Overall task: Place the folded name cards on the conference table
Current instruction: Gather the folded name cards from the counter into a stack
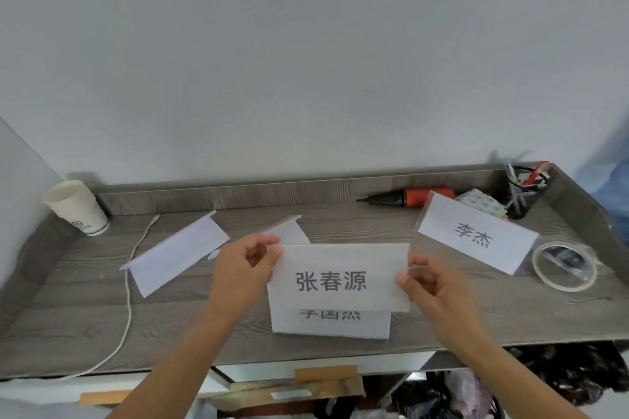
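A white name card (340, 277) with three printed characters is held up above the middle of the grey wooden table (85, 323). My left hand (245, 269) pinches its left edge and my right hand (429, 286) pinches its right edge. Under it lies another printed card (330, 323), partly hidden. One folded card (177, 253) stands tent-like to the left, with a second folded card (289, 231) behind my left hand. At the right, a card with two characters (476, 238) leans upright.
A paper cup (76, 206) stands at the back left and a white cable (131, 282) trails down the left side. A red and black marker (408, 197), a pen holder (524, 192) and a clear tape roll (563, 265) crowd the right end. A raised rim borders the table.
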`<act>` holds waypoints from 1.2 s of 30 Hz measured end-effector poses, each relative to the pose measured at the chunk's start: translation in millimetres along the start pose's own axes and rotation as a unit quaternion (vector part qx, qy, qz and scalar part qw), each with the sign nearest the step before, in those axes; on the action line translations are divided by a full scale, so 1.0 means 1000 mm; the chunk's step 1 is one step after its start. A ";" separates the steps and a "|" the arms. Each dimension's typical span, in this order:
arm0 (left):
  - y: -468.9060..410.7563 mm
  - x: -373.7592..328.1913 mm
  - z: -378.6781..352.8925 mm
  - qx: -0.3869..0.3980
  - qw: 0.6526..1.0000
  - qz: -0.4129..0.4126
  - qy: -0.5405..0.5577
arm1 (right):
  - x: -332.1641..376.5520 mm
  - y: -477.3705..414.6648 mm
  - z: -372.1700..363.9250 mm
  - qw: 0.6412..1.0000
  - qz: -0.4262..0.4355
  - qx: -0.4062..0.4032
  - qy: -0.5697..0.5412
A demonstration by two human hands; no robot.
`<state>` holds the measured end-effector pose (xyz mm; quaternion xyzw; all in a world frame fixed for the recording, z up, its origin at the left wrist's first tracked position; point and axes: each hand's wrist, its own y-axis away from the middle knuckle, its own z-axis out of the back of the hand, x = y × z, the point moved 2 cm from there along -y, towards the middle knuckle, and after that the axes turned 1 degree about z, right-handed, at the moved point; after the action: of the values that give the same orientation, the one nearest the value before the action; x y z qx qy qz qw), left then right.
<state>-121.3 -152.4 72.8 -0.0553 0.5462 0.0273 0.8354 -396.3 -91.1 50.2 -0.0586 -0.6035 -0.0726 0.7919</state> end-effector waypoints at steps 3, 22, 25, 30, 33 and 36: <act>0.017 0.017 -0.001 -0.022 0.993 -0.062 -0.103 | -0.019 0.012 -0.006 0.996 0.008 -0.016 0.090; 0.038 0.055 -0.038 0.106 0.988 0.106 -0.044 | -0.039 0.007 -0.072 0.987 -0.158 0.012 -0.004; 0.028 0.061 -0.036 0.116 0.984 0.124 -0.057 | -0.036 -0.006 -0.077 0.988 -0.155 -0.001 -0.017; 0.017 0.067 -0.028 0.114 0.982 0.085 -0.124 | -0.038 -0.019 -0.068 0.985 -0.173 0.005 -0.026; 0.015 0.044 -0.026 0.051 0.978 -0.046 -0.199 | -0.051 -0.021 -0.039 0.982 -0.179 -0.053 -0.012; 0.010 0.012 -0.040 0.071 0.971 -0.131 -0.186 | -0.067 -0.025 0.016 0.969 -0.177 -0.170 0.014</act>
<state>-154.0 -147.3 45.7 -0.0610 0.3702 -0.1113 0.9202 -433.8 -110.0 -9.8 -0.0841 -0.5722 -0.3138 0.7530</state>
